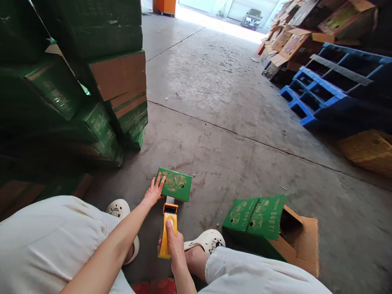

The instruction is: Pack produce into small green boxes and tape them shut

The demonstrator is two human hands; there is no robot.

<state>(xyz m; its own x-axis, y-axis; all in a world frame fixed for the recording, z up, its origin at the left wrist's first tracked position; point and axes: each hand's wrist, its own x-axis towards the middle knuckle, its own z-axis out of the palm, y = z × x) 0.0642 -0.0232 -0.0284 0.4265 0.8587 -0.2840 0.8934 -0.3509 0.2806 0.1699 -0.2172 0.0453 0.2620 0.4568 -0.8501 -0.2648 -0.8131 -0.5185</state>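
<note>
My left hand (154,189) lies with its fingers spread on the left end of a small, flat green cardboard box (177,185) on the floor. The box has pale printing and a dark round hole near its right side. My right hand (175,245) is wrapped round a yellow handheld tool (164,241) with an orange and black front and a flat, pale tip. That tip points at the near edge of the box; whether it touches, I cannot tell. The tool's exact kind is unclear.
Green cartons (122,81) are stacked high at left. An open green box (257,220) lies tilted at lower right, by my white shoe (206,240). Blue pallets (324,92) and a heap of used cartons (288,45) line the right. A car (252,18) stands far off.
</note>
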